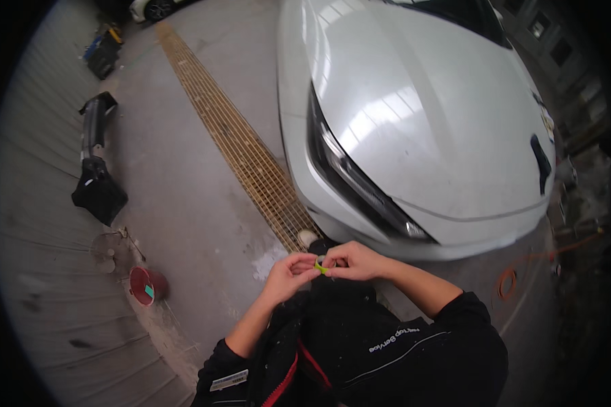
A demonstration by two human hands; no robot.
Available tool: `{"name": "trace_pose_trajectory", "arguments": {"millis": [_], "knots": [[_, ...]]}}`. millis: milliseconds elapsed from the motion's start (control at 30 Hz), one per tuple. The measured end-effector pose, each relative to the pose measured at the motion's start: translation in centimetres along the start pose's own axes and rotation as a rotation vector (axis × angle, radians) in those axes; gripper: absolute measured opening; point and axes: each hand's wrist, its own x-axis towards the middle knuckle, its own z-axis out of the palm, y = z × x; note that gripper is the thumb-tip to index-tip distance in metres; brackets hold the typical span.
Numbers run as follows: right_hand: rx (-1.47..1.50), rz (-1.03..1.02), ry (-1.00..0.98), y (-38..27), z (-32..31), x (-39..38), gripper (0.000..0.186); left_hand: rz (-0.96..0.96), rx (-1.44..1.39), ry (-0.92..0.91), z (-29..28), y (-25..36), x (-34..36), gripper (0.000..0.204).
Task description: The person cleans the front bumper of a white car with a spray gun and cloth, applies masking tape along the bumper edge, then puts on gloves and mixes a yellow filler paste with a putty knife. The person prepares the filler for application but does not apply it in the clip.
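My left hand (292, 275) and my right hand (354, 262) meet in front of my body, near the lower middle. Between their fingertips is a small yellow-green strip (320, 268), pinched from both sides. It is too small to tell exactly what it is, and the fingers cover part of it. Just beyond my hands stands a white car (421, 129), its front corner and dark headlight (360, 183) close to my right hand. The hands do not touch the car.
A yellowish floor grating (231, 129) runs from my shoe (308, 238) to the far left. By the left wall are a black bumper part (96, 163), a red bucket (146, 285) and dark items (103, 55). An orange hose (507, 283) lies coiled at right.
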Motion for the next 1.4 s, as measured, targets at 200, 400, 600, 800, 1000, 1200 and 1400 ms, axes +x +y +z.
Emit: {"name": "trace_pose_trajectory", "arguments": {"millis": [200, 400, 600, 800, 1000, 1200, 1400], "knots": [[-0.015, 0.262, 0.465, 1.1, 11.9, -17.9, 0.015, -0.107, -0.086, -0.236, 11.4, -8.9, -5.6, 0.016], [-0.118, 0.391, 0.541, 1.4, 14.6, -28.9, 0.021, -0.130, 0.093, -0.367, 20.4, -11.2, -8.4, 0.008], [-0.072, 0.339, 0.598, 7.8, 11.8, -36.9, 0.034, -0.062, 0.231, -0.145, 30.7, -14.6, -8.3, 0.012], [-0.058, 0.290, 0.549, 17.5, 5.1, -46.5, 0.044, 0.055, 0.260, -0.017, 42.1, -19.8, -3.5, 0.011], [0.127, 0.230, 0.569, 29.2, 0.0, -49.4, 0.032, 0.188, 0.370, 0.120, 44.3, -25.4, 2.6, 0.008], [0.046, 0.156, 0.563, 41.8, -2.5, -47.7, 0.030, 0.438, 0.463, 0.297, 40.1, -34.9, 10.0, 0.011], [-0.238, -0.028, 0.668, 50.4, -5.2, -45.6, 0.030, 0.693, 0.378, 0.462, 34.3, -43.6, 17.4, 0.008]]}}
